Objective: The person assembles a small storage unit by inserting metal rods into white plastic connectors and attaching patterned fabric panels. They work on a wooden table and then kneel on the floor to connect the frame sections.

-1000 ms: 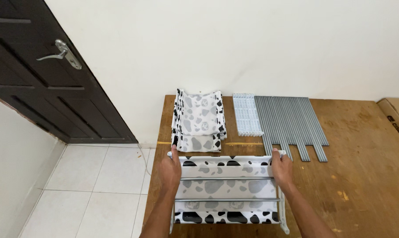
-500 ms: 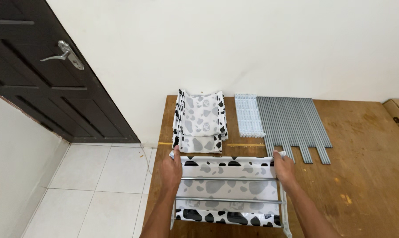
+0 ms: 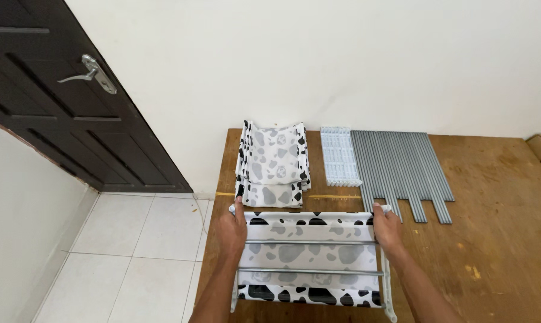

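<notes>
A person's left hand (image 3: 231,230) and right hand (image 3: 387,229) clasp the two far corners of a cow-print fabric shelf panel (image 3: 309,258) lying at the near left edge of a worn wooden tabletop (image 3: 497,227). Beyond it lie folded panels (image 3: 273,164), a pale plastic connector strip (image 3: 340,157) and grey metal tubes (image 3: 402,170) along the white wall (image 3: 318,60); a dark door (image 3: 61,101) and tiled floor (image 3: 127,263) lie to the left.

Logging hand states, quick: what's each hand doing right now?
Left hand: closed on the cow-print shelf panel.
Right hand: closed on the same panel.

I'm seeing a black, grey and white cow-print fabric shelf (image 3: 309,257), plus folded fabric (image 3: 273,164) in the same print. Grey metal rods (image 3: 402,167), brown wooden table (image 3: 497,197), dark brown door (image 3: 61,101).
</notes>
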